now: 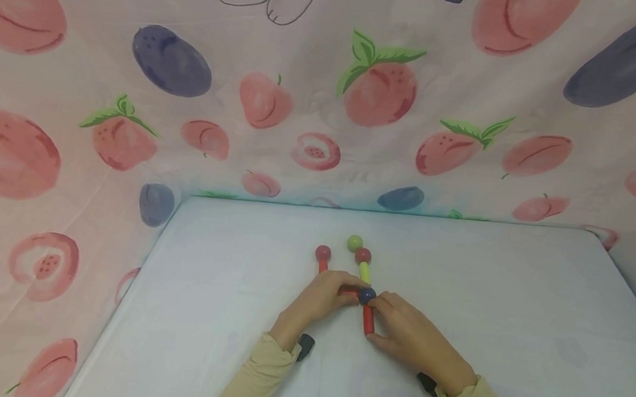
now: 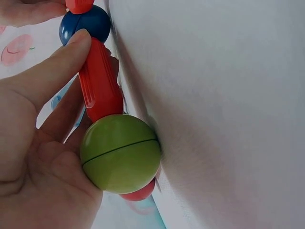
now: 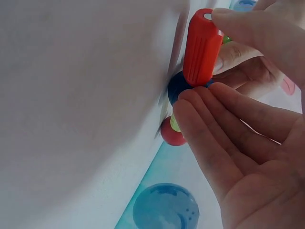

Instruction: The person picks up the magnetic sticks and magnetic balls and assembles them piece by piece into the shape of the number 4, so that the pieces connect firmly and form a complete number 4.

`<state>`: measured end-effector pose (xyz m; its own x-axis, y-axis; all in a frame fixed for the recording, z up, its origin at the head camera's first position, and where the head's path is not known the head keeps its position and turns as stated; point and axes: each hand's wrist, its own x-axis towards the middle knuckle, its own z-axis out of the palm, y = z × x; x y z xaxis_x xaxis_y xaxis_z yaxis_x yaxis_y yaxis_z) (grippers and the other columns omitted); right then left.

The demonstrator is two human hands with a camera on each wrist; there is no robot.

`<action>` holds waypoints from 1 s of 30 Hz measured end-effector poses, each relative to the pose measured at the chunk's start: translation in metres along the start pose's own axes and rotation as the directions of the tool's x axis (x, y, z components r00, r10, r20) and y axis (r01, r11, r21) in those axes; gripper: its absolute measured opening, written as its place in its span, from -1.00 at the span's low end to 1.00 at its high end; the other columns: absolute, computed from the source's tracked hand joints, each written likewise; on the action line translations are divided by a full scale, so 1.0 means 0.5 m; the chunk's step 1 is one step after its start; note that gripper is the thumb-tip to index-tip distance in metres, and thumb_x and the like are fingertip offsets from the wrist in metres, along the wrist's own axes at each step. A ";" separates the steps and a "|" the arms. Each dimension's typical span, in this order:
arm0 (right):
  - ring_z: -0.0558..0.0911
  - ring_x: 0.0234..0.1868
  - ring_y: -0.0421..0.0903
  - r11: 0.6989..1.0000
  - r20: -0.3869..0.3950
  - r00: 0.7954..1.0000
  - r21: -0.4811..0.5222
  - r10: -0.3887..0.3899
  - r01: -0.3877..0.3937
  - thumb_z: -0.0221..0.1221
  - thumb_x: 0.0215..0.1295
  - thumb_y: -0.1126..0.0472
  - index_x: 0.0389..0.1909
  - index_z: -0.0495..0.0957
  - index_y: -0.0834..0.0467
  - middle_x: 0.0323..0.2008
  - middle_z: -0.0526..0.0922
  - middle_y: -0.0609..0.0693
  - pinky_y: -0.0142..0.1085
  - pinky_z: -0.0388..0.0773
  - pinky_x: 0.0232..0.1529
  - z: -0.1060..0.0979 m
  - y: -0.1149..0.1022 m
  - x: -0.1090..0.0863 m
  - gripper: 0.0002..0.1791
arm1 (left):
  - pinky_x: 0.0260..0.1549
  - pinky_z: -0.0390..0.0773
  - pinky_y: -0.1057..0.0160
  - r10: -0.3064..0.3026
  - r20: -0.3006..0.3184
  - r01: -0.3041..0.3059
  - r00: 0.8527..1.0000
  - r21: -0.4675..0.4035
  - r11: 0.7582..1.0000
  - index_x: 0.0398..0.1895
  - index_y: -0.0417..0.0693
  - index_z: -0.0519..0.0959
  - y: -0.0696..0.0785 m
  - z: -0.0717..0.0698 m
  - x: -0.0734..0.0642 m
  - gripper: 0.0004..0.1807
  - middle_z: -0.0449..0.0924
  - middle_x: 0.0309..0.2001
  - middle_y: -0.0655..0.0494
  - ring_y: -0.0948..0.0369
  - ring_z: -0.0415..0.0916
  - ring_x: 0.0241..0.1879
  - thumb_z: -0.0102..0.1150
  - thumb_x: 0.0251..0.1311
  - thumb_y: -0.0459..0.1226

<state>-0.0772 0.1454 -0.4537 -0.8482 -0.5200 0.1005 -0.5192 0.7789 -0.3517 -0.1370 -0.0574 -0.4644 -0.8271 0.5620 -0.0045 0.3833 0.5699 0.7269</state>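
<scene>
A blue ball (image 1: pixel 367 296) joins several short toy building rods. My left hand (image 1: pixel 326 299) grips the red rod (image 2: pixel 101 81) between the blue ball and a green ball (image 2: pixel 120 153), its thumb tip at the blue ball's edge. My right hand (image 1: pixel 416 337) pinches a second red rod (image 3: pixel 204 47) lengthwise, thumb on its free end and fingertips against the blue ball. That rod points toward me. Beyond the blue ball, a yellow-green rod (image 1: pixel 365 272) leads to a red ball (image 1: pixel 363 255). The left hand hides the green ball in the head view.
Another green ball (image 1: pixel 355 243) sits by the far red ball. Left of it, a red ball (image 1: pixel 323 253) tops a red rod (image 1: pixel 322 266) partly behind my left hand. The white tabletop (image 1: pixel 223 290) meets a fruit-print cloth (image 1: pixel 288 153) at the back and sides.
</scene>
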 end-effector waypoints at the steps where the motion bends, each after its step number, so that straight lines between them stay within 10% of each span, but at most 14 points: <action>1: 0.48 -0.23 -0.27 1.000 -0.004 1.000 0.001 -0.003 0.003 0.48 0.02 0.14 -0.03 0.59 0.21 -0.21 0.58 -0.09 -0.29 0.63 -0.13 0.000 0.000 0.000 -0.51 | 0.16 0.50 0.36 -0.001 0.000 0.001 1.000 -0.001 1.000 0.09 0.10 0.68 0.000 0.000 0.000 -0.61 0.73 -0.03 0.28 0.33 0.60 0.09 0.36 0.17 -0.31; 30: 0.59 -0.07 -0.15 0.999 -0.013 0.999 0.042 0.032 -0.031 0.47 0.06 0.08 0.02 0.59 0.18 -0.11 0.63 -0.04 -0.16 0.63 0.04 -0.031 0.023 0.024 -0.49 | 0.14 0.51 0.38 0.015 -0.010 -0.015 1.000 -0.004 1.000 0.06 0.09 0.69 -0.008 0.002 0.000 -0.64 0.74 -0.09 0.29 0.37 0.62 -0.03 0.37 0.16 -0.28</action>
<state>-0.0951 0.1534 -0.4418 -0.8657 -0.4902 0.1018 -0.4876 0.7794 -0.3935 -0.1382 -0.0591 -0.4678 -0.8254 0.5644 0.0137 0.3942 0.5587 0.7297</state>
